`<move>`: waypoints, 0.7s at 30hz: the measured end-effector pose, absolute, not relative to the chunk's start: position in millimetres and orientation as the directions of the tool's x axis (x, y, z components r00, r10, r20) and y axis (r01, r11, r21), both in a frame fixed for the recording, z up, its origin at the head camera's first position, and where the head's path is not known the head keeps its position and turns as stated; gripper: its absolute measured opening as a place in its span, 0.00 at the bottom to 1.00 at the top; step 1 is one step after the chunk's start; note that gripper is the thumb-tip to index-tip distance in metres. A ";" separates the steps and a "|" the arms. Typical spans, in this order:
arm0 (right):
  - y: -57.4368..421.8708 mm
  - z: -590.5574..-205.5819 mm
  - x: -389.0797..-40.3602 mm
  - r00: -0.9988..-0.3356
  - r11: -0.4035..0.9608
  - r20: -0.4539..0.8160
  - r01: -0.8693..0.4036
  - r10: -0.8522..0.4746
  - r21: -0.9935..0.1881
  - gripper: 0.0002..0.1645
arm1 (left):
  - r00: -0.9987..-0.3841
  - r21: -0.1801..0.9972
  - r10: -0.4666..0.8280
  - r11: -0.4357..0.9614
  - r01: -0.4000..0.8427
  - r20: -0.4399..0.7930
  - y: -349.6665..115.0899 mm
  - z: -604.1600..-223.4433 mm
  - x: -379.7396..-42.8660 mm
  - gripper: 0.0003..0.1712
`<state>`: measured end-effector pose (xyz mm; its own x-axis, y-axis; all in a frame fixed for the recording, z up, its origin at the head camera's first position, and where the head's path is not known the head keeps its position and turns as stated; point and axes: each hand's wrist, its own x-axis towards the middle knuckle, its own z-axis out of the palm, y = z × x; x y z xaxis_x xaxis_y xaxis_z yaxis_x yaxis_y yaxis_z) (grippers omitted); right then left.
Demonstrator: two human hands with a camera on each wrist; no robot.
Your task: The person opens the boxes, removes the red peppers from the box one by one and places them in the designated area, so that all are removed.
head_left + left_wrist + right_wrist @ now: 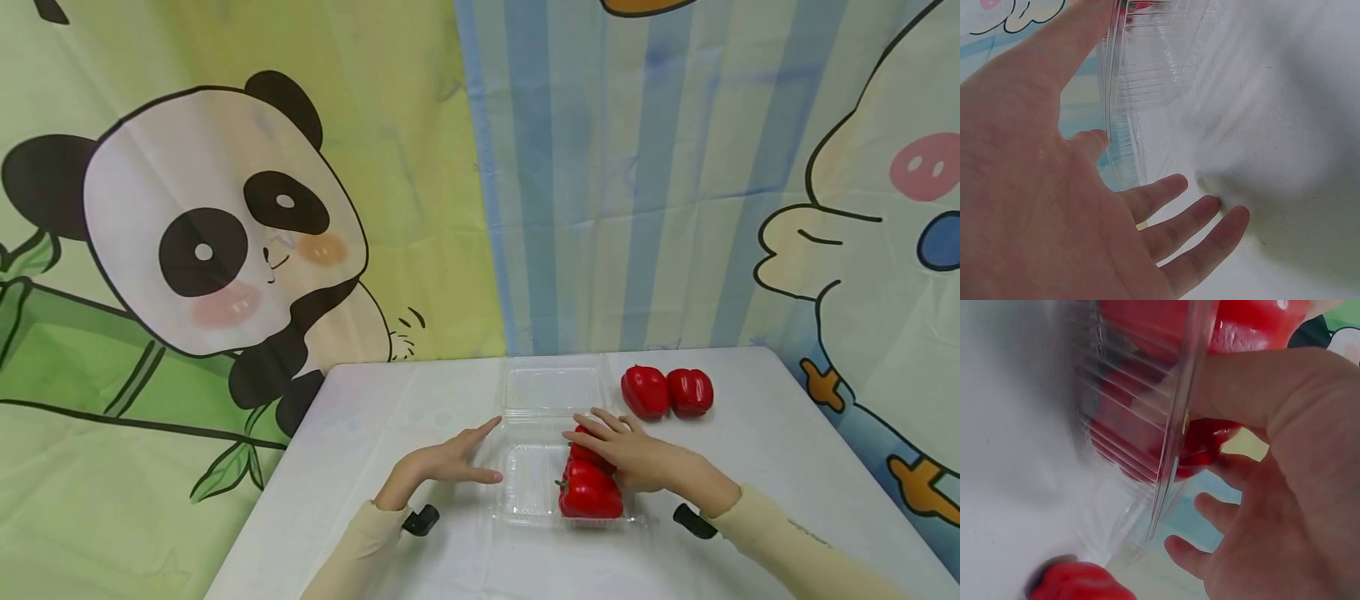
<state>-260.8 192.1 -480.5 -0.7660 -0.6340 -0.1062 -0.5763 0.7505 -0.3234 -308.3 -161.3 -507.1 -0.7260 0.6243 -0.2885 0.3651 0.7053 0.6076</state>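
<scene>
A clear plastic clamshell box (pixel 527 487) lies with its lid (pixel 553 389) laid back behind it. In its right half sit two red bell peppers: the front pepper (pixel 591 493) shows a green stem, and the rear pepper (pixel 582 452) is partly hidden by my right hand (pixel 637 457). That hand grips the rear pepper, its thumb inside the box wall and the index finger across the pepper; the other fingers (pixel 1188 556) spread beyond the rim. My left hand (pixel 450 458) hovers by the box's left side with fingers extended, holding nothing.
Two more red bell peppers, the left one (pixel 645 392) and the right one (pixel 690 392), stand side by side at the back right of the white table (pixel 390 417). Behind the table hangs a printed cloth (pixel 600 208) with a panda and stripes.
</scene>
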 end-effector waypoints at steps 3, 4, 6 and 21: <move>189.7 -482.3 -260.4 -0.766 0.749 -0.102 -0.578 -0.635 -0.323 0.63 | -0.725 0.607 0.625 0.705 0.367 -0.287 -161.2 -507.1 -307.9 0.60; 189.1 -482.8 -260.1 -0.765 0.749 -0.101 -0.581 -0.636 -0.320 0.63 | -0.726 0.607 0.624 0.706 0.365 -0.290 -161.1 -507.2 -307.8 0.60; 188.5 -484.1 -259.4 -0.761 0.744 -0.089 -0.591 -0.642 -0.311 0.64 | -0.726 0.607 0.625 0.705 0.366 -0.288 -161.0 -507.4 -307.6 0.60; 191.8 -489.6 -259.3 -0.719 0.699 0.028 -0.683 -0.694 -0.214 0.58 | -0.721 0.605 0.629 0.705 0.371 -0.291 -161.4 -507.7 -309.6 0.61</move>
